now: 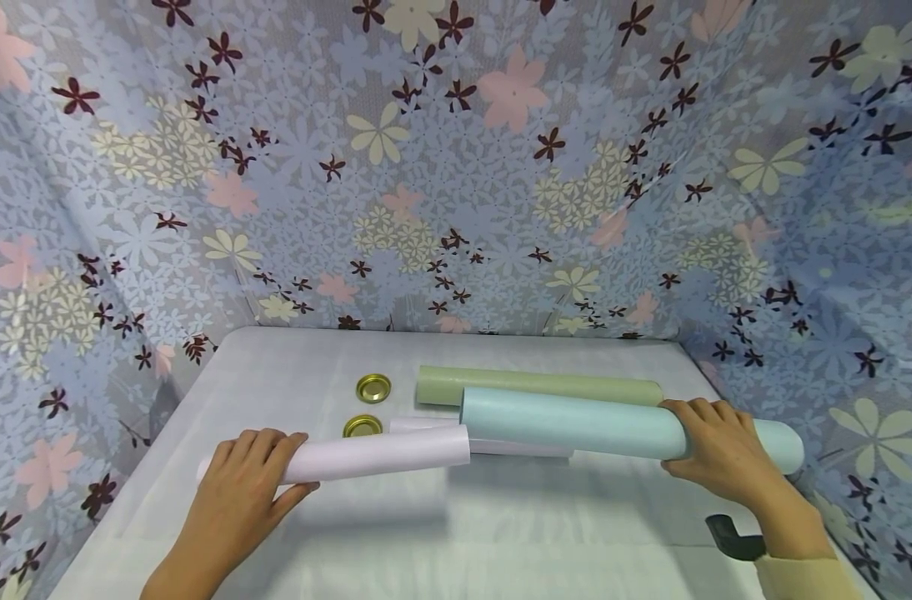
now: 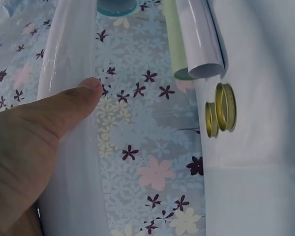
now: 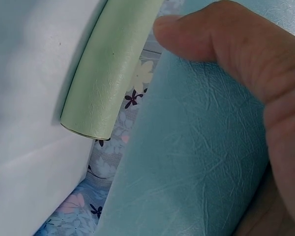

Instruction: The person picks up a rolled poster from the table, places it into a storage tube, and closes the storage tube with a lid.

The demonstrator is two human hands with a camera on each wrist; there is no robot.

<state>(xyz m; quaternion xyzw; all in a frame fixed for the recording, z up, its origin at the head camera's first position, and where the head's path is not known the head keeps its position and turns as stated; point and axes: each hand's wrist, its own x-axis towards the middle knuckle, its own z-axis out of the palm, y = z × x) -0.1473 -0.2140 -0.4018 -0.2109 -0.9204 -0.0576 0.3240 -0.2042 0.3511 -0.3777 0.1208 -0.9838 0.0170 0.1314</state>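
Note:
My left hand (image 1: 242,487) grips a pale lilac paper tube (image 1: 388,454) near its left end, thumb along the near side. The tube is raised over the table and casts a shadow below. My right hand (image 1: 722,450) holds a thicker light blue tube (image 1: 568,419) toward its right end, also raised. In the right wrist view the blue tube (image 3: 187,147) shows a creased, leathery surface under the thumb. Behind them a green tube (image 1: 538,386) lies on the table. Another pale lilac tube (image 1: 516,447) lies partly hidden behind the two held ones.
Two gold ring-shaped lids (image 1: 373,387) sit left of the tubes, the nearer one partly covered by the held lilac tube. A black curved object (image 1: 734,542) is by my right forearm. The white-covered table (image 1: 291,358) ends at a floral cloth (image 1: 456,167) behind and beside it.

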